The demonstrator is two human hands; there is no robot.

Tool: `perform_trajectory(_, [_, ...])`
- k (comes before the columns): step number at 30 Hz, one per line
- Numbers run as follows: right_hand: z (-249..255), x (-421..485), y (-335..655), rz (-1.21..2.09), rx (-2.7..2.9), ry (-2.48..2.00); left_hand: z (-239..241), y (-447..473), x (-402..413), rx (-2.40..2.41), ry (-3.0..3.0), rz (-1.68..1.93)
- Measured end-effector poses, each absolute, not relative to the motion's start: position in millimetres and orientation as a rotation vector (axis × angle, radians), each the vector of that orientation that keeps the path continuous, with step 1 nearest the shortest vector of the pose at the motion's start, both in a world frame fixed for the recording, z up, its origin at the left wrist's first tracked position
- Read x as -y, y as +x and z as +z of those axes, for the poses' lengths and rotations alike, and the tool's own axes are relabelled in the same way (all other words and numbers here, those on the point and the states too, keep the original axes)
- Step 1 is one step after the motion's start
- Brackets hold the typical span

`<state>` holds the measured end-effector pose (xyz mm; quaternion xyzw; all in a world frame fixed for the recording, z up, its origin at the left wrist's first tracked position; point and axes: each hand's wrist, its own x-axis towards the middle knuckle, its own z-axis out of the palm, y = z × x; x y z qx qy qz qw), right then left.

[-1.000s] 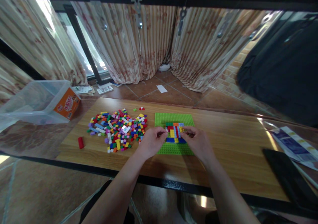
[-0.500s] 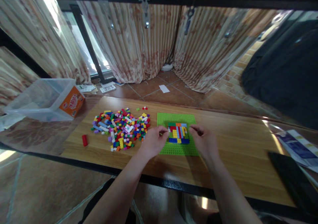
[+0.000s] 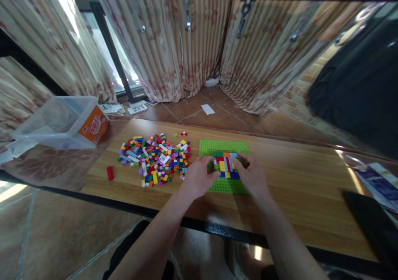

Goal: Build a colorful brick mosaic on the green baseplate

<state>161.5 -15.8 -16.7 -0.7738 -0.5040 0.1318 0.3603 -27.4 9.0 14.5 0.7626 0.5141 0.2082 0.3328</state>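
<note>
Press brick build (image 3: 228, 164) evenly between left hand (image 3: 198, 179) and right hand (image 3: 255, 181), with fingers parted. Steady green baseplate (image 3: 224, 146) inside far edge of tabletop (image 3: 304, 180).

The person's left hand (image 3: 199, 179) and right hand (image 3: 252, 176) are both bare, and the left forearm (image 3: 160, 236) and right forearm (image 3: 284, 236) are likewise uncovered as far as the lower edge of the view, each one slender and becoming narrower toward the wrist. The fingers (image 3: 239, 167) are slim, but their nails are too small to distinguish. Below the worktop, plain black clothing (image 3: 129, 245) appears, whose kind I cannot tell.
</note>
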Motion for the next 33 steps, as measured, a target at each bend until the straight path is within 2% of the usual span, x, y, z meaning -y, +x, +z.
perform_trajectory(12, [-22,19,155,0.285,1.333,-1.933,10,-25,-7,-1.342,2.008,0.561])
perform_trajectory(20, [-10,22,172,0.432,1.237,-1.888,7,-22,-11,-1.283,2.033,0.563])
perform_trajectory(33, [0,22,185,0.463,1.236,-2.284,9,-31,-19,-1.244,2.042,0.735])
